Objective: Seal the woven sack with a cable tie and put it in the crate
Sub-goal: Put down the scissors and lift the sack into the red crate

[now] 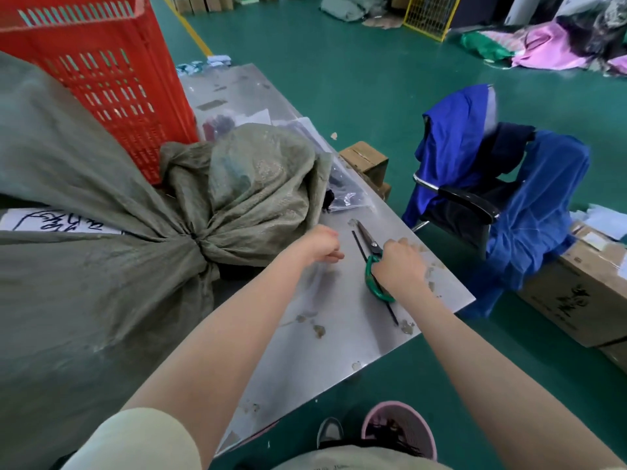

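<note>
Sack: the big grey-green woven plastic sack (84, 252) fills the left of the view, far to the left of both sets of fingers; its neck is gathered tight at a pinch (198, 237), and the loose mouth above flops toward the table.
Crate: the red slotted plastic crate (101, 62) stands behind the sack, well beyond the fingers.
Left hand: the left hand (320, 245) hovers just right of the sack's mouth, fingers curled into a loose fist; whether they hold anything, I cannot tell.
Tie: a thin black cable tie (359, 245) lies flat on the grey metal table (339, 334), between the two hands.
Scissors: green-handled steel scissors (371, 262) lie over the tie, blades pointing away.
Right hand: the right hand (400, 266) has its fingers closed around the scissors' handle.
</note>
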The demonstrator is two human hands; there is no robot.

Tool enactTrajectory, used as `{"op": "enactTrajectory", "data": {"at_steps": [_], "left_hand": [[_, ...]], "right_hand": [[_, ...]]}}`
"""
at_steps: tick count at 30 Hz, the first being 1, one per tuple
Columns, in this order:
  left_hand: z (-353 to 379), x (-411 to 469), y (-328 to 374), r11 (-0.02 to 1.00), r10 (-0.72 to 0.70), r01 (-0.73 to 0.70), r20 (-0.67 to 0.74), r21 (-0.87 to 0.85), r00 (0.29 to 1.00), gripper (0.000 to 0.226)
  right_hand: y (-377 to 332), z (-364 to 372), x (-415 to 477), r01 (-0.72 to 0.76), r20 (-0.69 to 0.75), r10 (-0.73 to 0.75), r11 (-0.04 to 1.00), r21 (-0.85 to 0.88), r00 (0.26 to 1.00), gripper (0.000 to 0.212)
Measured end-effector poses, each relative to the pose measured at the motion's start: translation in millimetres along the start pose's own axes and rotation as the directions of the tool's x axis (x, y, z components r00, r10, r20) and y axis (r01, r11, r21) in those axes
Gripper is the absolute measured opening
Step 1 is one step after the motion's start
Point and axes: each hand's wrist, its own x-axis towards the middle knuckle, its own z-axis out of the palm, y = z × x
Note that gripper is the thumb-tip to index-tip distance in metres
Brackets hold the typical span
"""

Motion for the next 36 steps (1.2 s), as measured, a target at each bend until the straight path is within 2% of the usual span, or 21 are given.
{"op": "enactTrajectory", "data": {"at_steps": [3,6,9,11,14,18,20,22,23,25,26,27,29,31,34,36], "left_hand": [[-17.6,-8.7,8.1,0.996,0.083,-0.082,-0.055,0.026,0.995,0.043],[-47.4,-24.9,23.8,0.989,0.146,-0.146,-0.103,0.009,0.984,0.031],[-85.1,-44.6,26.7,0.989,0.145,-0.145,-0.181,0.017,0.973,0.038],[-112.6,-55.7,17.8,0.993,0.115,-0.101,-0.260,0.065,0.959,0.037],[-147.6,-75.8,3.9,0.976,0.128,-0.046,-0.396,0.212,0.909,0.030],[-177.4,-108.3,-7.9,0.858,0.321,0.013,-0.556,0.513,0.767,0.036],[-187.3,-121.0,-12.6,0.780,0.381,0.044,-0.531,0.624,0.757,0.036],[-193.1,-129.0,-15.1,0.697,0.385,0.095,-0.483,0.711,0.786,0.035],[-195.1,-132.5,-14.9,0.661,0.374,0.124,-0.468,0.740,0.801,0.035],[-200.7,-139.9,-11.2,0.646,0.338,0.161,-0.468,0.747,0.816,0.037],[-204.4,-143.8,-9.0,0.659,0.321,0.168,-0.475,0.733,0.819,0.037],[-208.7,-150.0,-6.0,0.677,0.311,0.168,-0.485,0.716,0.817,0.038],[-217.2,-162.2,-1.2,0.727,0.280,0.160,-0.502,0.667,0.818,0.038],[-225.7,-174.0,3.4,0.763,0.271,0.138,-0.506,0.632,0.819,0.038],[-237.1,-191.6,14.6,0.769,0.311,0.110,-0.519,0.630,0.796,0.029],[-243.9,-203.2,25.5,0.766,0.344,0.105,-0.542,0.634,0.767,0.033]], "right_hand": [[-25.4,-6.8,-0.1,0.072,-0.042,-0.068,0.992,0.103,0.997,0.032],[-65.1,-12.7,-6.5,0.195,-0.024,-0.195,0.956,0.219,0.981,0.027],[-116.3,-12.8,-20.4,0.260,0.081,-0.312,0.888,0.379,0.947,0.023],[-152.1,-9.6,-34.3,0.175,0.297,-0.366,0.839,0.515,0.882,0.025],[-196.1,-2.5,-54.3,-0.007,0.561,-0.397,0.812,0.584,0.726,0.040],[-226.1,16.8,-64.3,-0.214,0.673,-0.373,0.755,0.620,0.639,0.063],[-232.4,27.2,-64.4,-0.362,0.716,-0.383,0.666,0.652,0.584,0.066],[-239.3,31.0,-65.4,-0.551,0.732,-0.410,0.483,0.680,0.544,0.071],[-244.2,31.1,-66.1,-0.618,0.713,-0.420,0.359,0.699,0.562,0.073],[-257.5,22.2,-69.6,-0.601,0.603,-0.398,0.146,0.786,0.692,0.068],[-263.4,14.9,-73.5,-0.547,0.538,-0.357,0.087,0.833,0.763,0.067],[-270.1,9.0,-76.3,-0.471,0.471,-0.301,0.077,0.879,0.829,0.065],[-282.6,-1.2,-80.0,-0.314,0.339,-0.191,0.149,0.937,0.921,0.054],[-294.0,-13.8,-82.6,-0.184,0.220,-0.165,0.213,0.960,0.961,0.045],[-307.4,-38.1,-88.7,0.027,0.037,-0.190,0.322,0.946,0.981,0.045],[-315.1,-59.4,-92.4,0.182,-0.096,-0.237,0.376,0.909,0.967,0.043]]}}
